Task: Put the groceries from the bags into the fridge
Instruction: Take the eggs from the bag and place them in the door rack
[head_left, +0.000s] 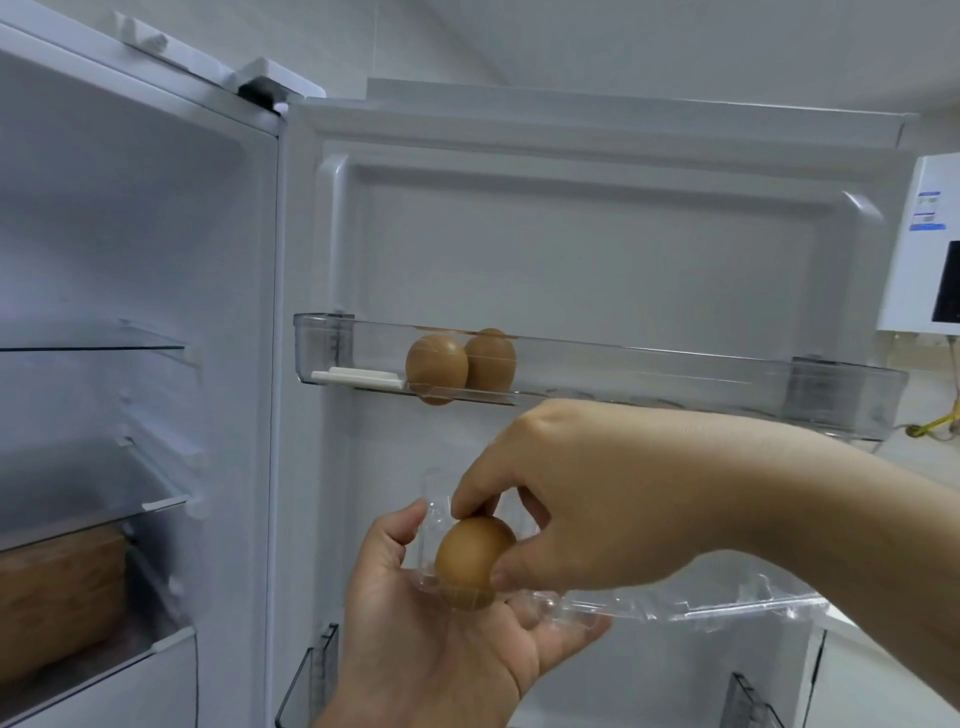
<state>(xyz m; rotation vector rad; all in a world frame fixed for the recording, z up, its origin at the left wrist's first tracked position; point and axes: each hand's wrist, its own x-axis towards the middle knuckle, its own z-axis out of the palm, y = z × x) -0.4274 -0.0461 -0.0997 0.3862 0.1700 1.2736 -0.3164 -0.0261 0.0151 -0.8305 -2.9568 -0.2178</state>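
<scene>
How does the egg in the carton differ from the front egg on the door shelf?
The carton egg is pinched by the right hand, in the clear carton the left hand holds; the shelf egg sits untouched in the door shelf. The carton egg is lower than the shelf egg. Both are brown.

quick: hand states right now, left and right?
Left hand: holding the clear egg carton from below.
Right hand: fingers pinching a brown egg.

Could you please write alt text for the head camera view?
A right hand pinches a brown egg in a clear plastic carton held by the left hand. Two more brown eggs sit in the open fridge door's clear shelf.
</scene>
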